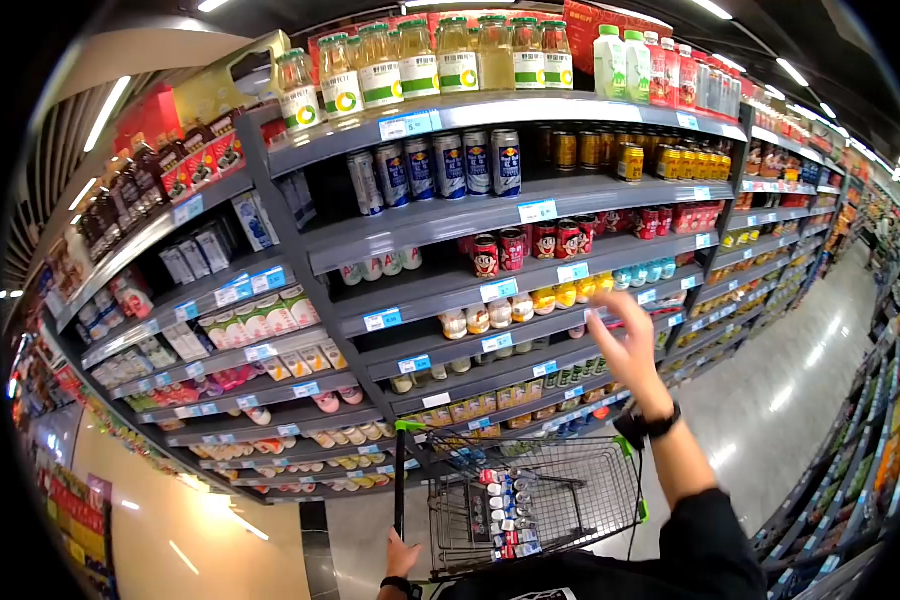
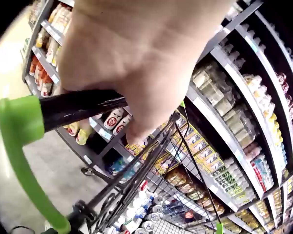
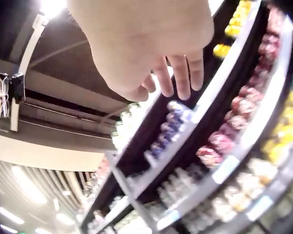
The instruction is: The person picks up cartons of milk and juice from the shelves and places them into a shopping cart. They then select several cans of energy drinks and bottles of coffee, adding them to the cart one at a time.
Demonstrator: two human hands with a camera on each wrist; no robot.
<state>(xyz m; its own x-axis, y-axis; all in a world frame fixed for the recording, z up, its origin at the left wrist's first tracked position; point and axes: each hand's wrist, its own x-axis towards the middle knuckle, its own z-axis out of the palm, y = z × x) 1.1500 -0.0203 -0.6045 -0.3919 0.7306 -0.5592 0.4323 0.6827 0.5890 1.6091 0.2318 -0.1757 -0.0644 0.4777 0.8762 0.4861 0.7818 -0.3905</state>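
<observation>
The left hand is curled round the black handle of a shopping cart; the left wrist view shows that hand over the handle with its green end. Raised in front of the shelves, the right hand holds nothing, its fingers apart and slightly bent. Yellow-labelled containers are behind it in the head view. In the right wrist view the hand hangs over blurred rows, with blue cans below its fingers. Several cans and bottles lie inside the cart.
Upper shelves carry large blue cans, gold cans and red cans. Glass bottles stand on top. Cartons fill shelves at the left. A grey-floored aisle runs off to the right beside another shelf row.
</observation>
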